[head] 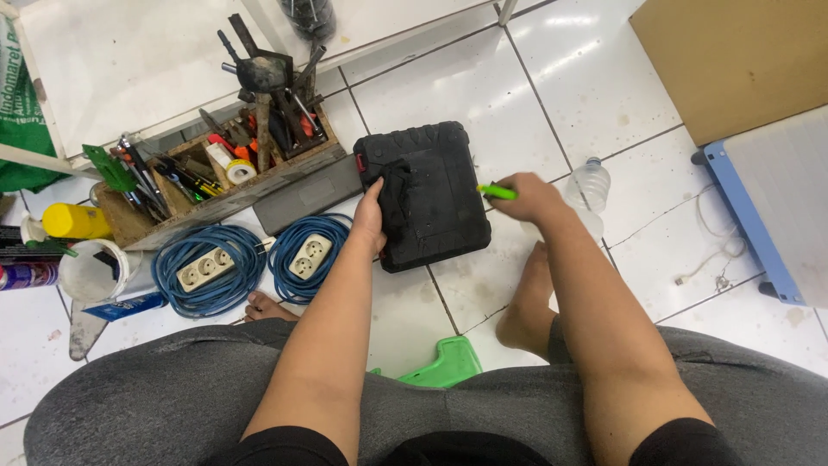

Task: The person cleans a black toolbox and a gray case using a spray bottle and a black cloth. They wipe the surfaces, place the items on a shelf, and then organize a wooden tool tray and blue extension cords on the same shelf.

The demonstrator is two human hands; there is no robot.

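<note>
A black plastic tool case [431, 185] lies shut on the white tiled floor in front of me. My left hand [371, 220] grips its left edge, next to a black cloth [396, 192] draped over that side. At the case's right edge, my right hand [530, 197] is closed on a small bright green tool [497, 192] whose tip points left toward the case.
A wooden toolbox [226, 185] full of hand tools stands at the left. Two coiled blue extension cords [250, 259] with sockets lie before it. A clear plastic bottle [590, 185] stands right of my hand. A cardboard box [733, 60] and a blue-edged board [768, 207] are at the right.
</note>
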